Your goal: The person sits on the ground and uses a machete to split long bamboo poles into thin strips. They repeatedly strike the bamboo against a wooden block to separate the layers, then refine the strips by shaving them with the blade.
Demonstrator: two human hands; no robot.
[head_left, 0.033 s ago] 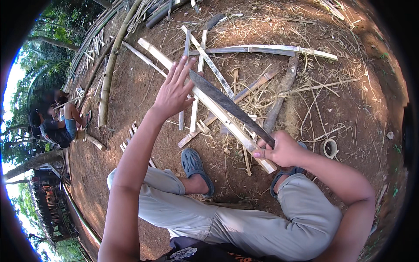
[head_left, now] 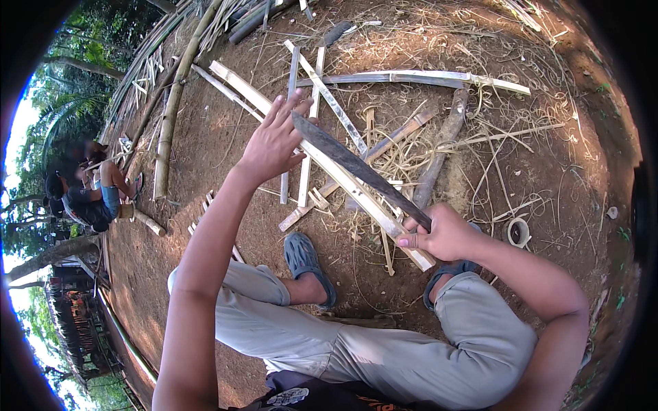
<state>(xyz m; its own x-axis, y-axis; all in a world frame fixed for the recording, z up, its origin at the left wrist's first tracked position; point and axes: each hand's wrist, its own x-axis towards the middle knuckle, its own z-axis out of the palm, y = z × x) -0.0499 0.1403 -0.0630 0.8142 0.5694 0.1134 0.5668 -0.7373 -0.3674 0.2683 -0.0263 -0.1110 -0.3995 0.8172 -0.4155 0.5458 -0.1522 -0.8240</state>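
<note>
A long split bamboo slat (head_left: 370,205), pale on its upper side, slants from the upper left down to my right knee. My left hand (head_left: 269,147) lies against the slat's upper half, fingers stretched out and apart. Wrapped round the handle end of a dark-bladed machete (head_left: 353,163) is my right hand (head_left: 445,234); its thumb lies at the slat's near end. The blade runs along the slat's right side, its broad tip beside my left fingers. My right palm hides most of the handle.
Crossed bamboo slats (head_left: 332,103) and a round log (head_left: 442,147) lie beyond, among curled shavings (head_left: 404,161). A bamboo ring (head_left: 517,233) sits at right. Long poles (head_left: 171,116) lie at left, where people (head_left: 89,188) sit. My clog-shod feet (head_left: 308,267) are below the slat.
My left hand and the slat's far end have shifted slightly left and toward me. The machete tip has moved a little the same way; my right hand looks nearly still.
</note>
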